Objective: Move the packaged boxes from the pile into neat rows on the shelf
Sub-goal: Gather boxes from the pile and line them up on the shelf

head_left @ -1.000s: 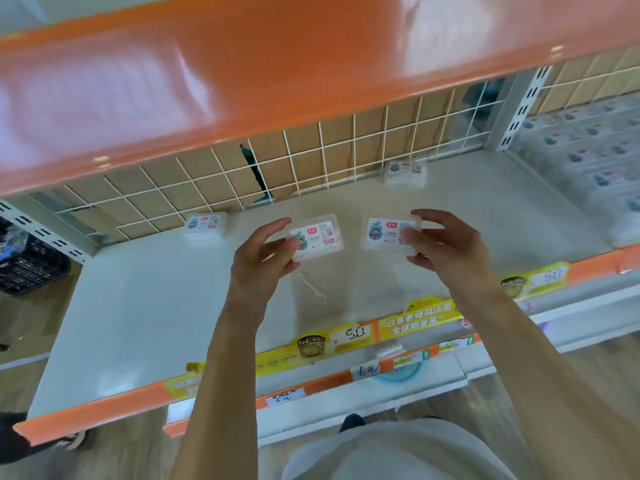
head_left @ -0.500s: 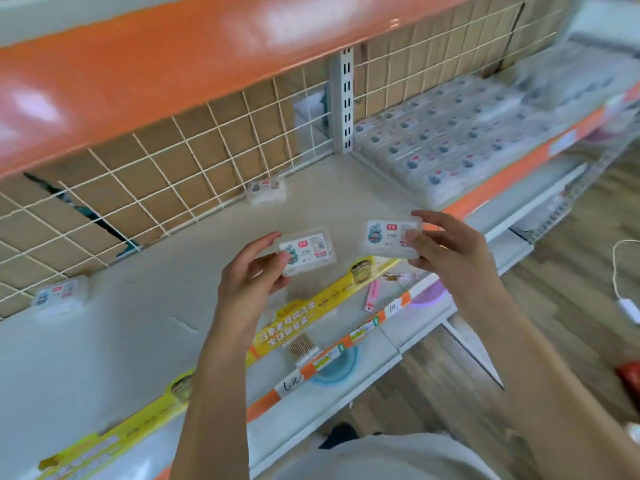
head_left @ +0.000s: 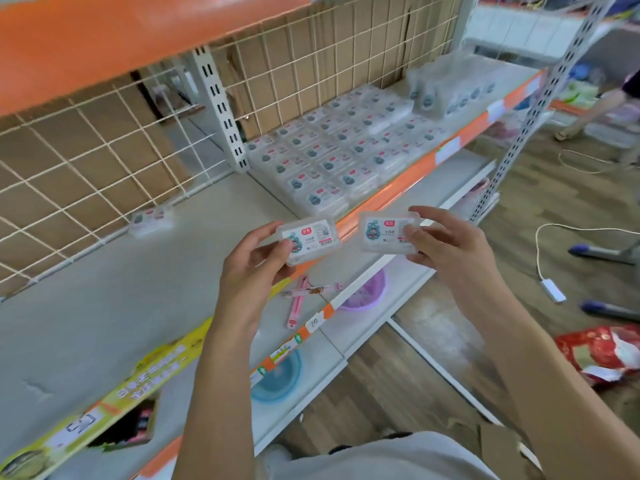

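Now, left fingers: I saw the left hand (head_left: 254,268) pinching a small clear box (head_left: 309,241) by its left end, thumb on the label face, the other fingers curled behind it.
Right fingers: the right hand (head_left: 446,247) gripped a second clear box (head_left: 387,232) at its right end, thumb over the label and fingers wrapped beneath.
Between the hands: both boxes were held in the air, label side up, side by side and close together but not touching.
Below the fingers: the grey shelf (head_left: 104,306) edge, with its orange and yellow price strip (head_left: 152,379), ran under both hands.
Beyond the right fingers: rows of boxes (head_left: 332,157) lay flat in the next bay, packed edge to edge up to the orange front lip.
Beyond the left fingers: one lone box (head_left: 151,220) sat against the wire grid back (head_left: 86,168).
Lower down: I made out a pink item (head_left: 296,303), a purple basin (head_left: 363,294) and a blue basin (head_left: 277,379) on the lower shelf.
Far right: a red packet (head_left: 599,351) lay on the wooden floor.
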The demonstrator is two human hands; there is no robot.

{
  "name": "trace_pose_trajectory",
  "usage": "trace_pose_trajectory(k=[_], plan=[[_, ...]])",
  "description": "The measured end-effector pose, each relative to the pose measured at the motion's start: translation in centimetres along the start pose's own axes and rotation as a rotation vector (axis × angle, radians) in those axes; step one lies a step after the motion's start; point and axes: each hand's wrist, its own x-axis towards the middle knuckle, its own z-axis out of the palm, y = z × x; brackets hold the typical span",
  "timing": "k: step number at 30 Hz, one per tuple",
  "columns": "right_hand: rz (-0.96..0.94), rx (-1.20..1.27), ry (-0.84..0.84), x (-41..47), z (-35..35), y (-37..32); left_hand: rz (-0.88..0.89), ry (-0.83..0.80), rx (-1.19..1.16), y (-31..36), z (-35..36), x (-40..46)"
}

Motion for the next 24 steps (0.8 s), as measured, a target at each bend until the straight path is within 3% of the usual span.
trace_pose_trajectory(k=[7, 24], plan=[[0.003, 0.014, 0.050, 5.7, -4.6, -0.5, -0.017, -0.030, 0.025, 0.4, 6.6, 3.6], [0.018, 0.061, 0.128, 21.7, -6.3, -2.5, 0.017, -0.100, 0.152, 3.4, 14.6, 19.7]])
